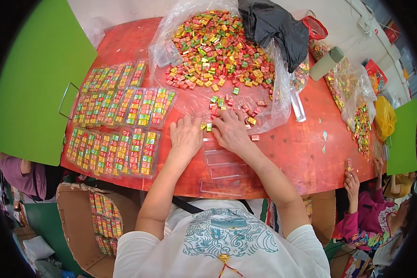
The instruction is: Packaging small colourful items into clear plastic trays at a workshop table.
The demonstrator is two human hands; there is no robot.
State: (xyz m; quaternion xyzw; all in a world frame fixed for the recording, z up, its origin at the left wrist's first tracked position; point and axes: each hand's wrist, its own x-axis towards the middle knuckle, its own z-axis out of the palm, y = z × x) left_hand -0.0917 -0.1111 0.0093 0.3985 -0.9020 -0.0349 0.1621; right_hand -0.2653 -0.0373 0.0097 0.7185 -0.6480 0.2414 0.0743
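Observation:
My left hand [186, 134] and my right hand [230, 131] are close together on the red table, fingers curled downward. Two small wrapped candies [206, 126], one yellow and one green, show in a short row between them, at the fingertips of both hands. The fingertips themselves are partly hidden. Just below the hands lie several clear plastic trays [224, 159], with nothing visible in them. Loose candies [221, 101] in red, green and yellow are scattered beyond my fingers, on the edge of a clear plastic bag [281, 102].
A large candy heap [222, 51] fills the bag, beside a black bag [275, 28]. Filled trays [111, 150] stand in rows at left. A green bottle [326, 63] is at right. A cardboard box [74, 222] with filled trays stands below. Another person's hand [352, 185] holds candies at right.

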